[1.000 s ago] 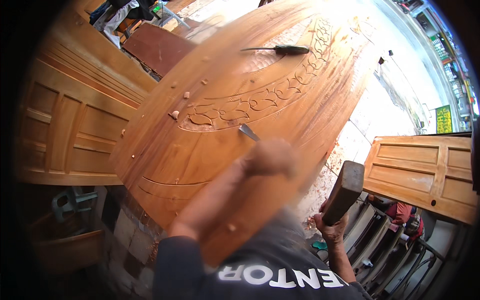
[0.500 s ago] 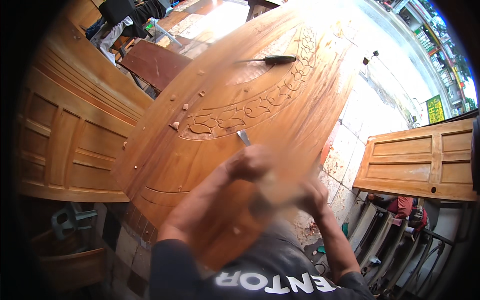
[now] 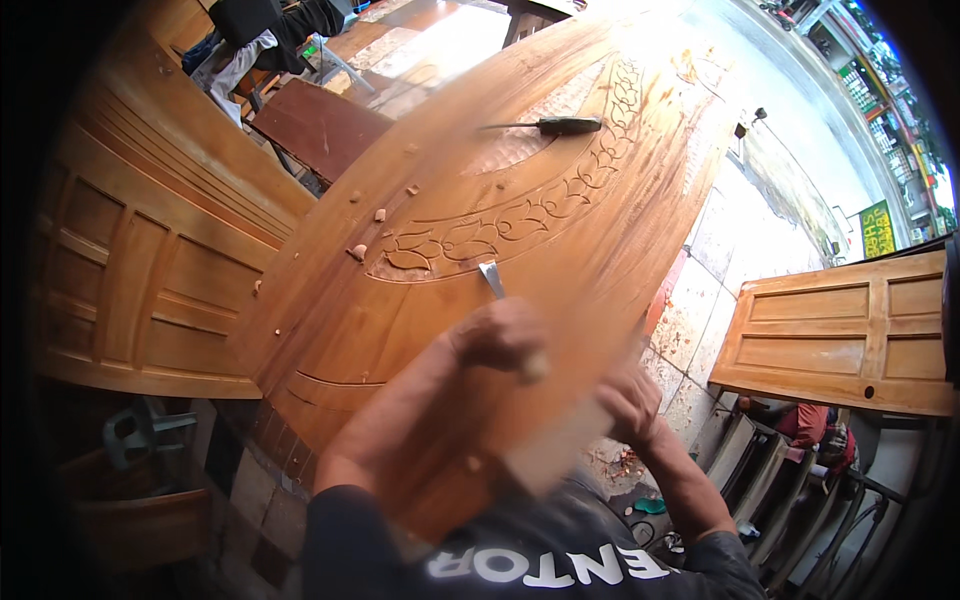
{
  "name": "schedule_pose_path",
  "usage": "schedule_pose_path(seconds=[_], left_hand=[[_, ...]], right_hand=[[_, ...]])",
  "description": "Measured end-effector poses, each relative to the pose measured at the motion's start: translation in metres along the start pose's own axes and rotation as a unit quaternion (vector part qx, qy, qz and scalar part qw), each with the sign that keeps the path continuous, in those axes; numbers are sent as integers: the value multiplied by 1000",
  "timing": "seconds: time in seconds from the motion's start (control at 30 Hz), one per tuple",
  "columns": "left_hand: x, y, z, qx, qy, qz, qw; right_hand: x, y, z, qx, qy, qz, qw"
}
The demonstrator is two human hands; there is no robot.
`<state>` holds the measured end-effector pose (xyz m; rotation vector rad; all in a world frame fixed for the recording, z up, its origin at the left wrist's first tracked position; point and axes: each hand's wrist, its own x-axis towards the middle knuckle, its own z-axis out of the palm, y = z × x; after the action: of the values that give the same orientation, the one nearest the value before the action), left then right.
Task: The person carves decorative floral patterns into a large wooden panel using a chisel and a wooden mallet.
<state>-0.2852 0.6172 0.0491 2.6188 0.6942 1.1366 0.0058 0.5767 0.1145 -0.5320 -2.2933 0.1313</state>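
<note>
My left hand [image 3: 503, 332] is wrapped round a chisel [image 3: 491, 278]. Its flat metal tip rests at the lower border of the leaf-and-vine carving [image 3: 470, 236], and the handle's pale butt end points back toward me. At the right, my right hand [image 3: 632, 402] grips a wooden mallet [image 3: 555, 445], its head a motion-smeared block, apart from the chisel's end. Under both lies a large brown wooden door panel [image 3: 350, 340]. Farther up on it rests a dark-handled tool with a thin shaft [image 3: 570, 125]; its kind is hard to tell.
Wood chips [image 3: 380, 215] dot the panel's left side. Panelled doors stand at the left [image 3: 130, 280] and right [image 3: 830, 325]. A green plastic chair [image 3: 150, 435] sits low on the left. Tiled floor [image 3: 690, 360] with shavings runs along the right, a street beyond.
The mallet has swung back from near the chisel's butt toward my body and down. The chisel stays at nearly the same spot on the carved border. The whole view has shifted slightly.
</note>
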Motion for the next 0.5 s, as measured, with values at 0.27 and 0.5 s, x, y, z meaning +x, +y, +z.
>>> schedule_pose_path(seconds=[0.27, 0.5], left_hand=[[0, -4, -6, 9, -40, 6, 999], [-1, -27, -19, 28, -12, -1, 1000]], right_hand=[[17, 6, 4, -28, -66, 10, 997], [7, 26, 25, -72, -117, 54, 989]])
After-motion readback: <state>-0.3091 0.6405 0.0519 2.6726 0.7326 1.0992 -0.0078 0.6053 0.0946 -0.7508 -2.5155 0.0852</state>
